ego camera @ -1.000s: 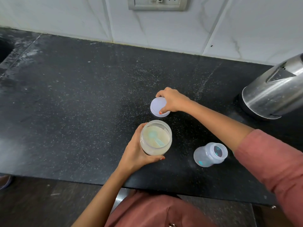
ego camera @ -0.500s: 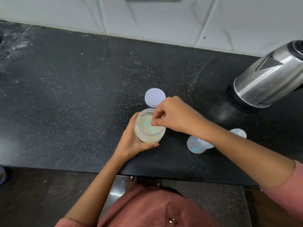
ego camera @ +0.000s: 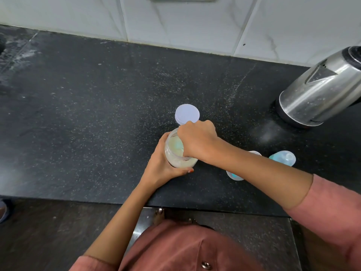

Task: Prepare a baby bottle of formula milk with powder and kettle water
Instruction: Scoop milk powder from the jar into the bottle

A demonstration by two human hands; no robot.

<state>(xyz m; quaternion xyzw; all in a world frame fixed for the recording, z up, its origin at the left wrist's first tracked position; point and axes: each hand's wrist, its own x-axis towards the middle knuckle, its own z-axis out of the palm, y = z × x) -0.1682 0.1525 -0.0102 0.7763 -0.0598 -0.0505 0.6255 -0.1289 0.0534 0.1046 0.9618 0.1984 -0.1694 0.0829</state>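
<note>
My left hand [ego camera: 161, 170] is wrapped around a clear plastic jar [ego camera: 176, 162] of pale formula powder, which stands near the counter's front edge. My right hand [ego camera: 197, 139] reaches down into the jar's open mouth, fingers closed together at a teal scoop [ego camera: 177, 144] that lies in the powder; the fingertips are hidden. The jar's white round lid [ego camera: 187, 114] lies flat on the counter just behind it. A clear baby bottle [ego camera: 234, 176] with teal markings lies mostly hidden under my right forearm. Its teat cap [ego camera: 283, 157] sits to the right.
A steel electric kettle [ego camera: 320, 89] stands on its black base at the right, near the tiled wall. The black speckled counter [ego camera: 88, 114] stretches to the left, dusted with white at the far left. Its front edge runs just below my left wrist.
My right hand has let go of the lid, left it on the counter and moved into the jar's mouth. The view has shifted so the teat cap is now visible.
</note>
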